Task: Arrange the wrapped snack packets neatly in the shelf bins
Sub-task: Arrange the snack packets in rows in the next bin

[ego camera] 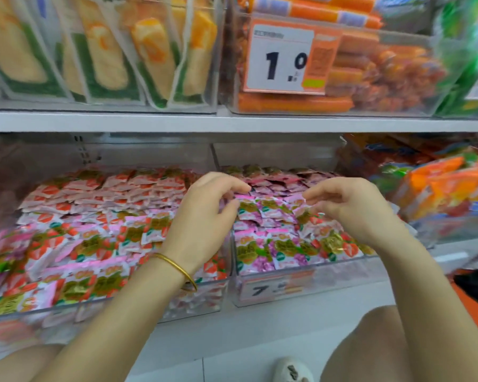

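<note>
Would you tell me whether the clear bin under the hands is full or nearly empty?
Full: pink wrapped packets fill the clear bin up to its front rim, in rows reaching the back.

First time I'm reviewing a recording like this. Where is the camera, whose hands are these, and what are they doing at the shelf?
There is no machine here. A person wears one wide-angle camera on the head, so you look down along their arms. The left hand, with a gold bangle at the wrist, and the right hand reach into the right-hand clear bin on the lower shelf. Their fingers are curled over its pink wrapped packets. Blur hides whether either hand actually pinches one. The neighbouring bin holds similar packets, mostly red and white. On the shelf above, orange sausages lie behind a price tag.
</note>
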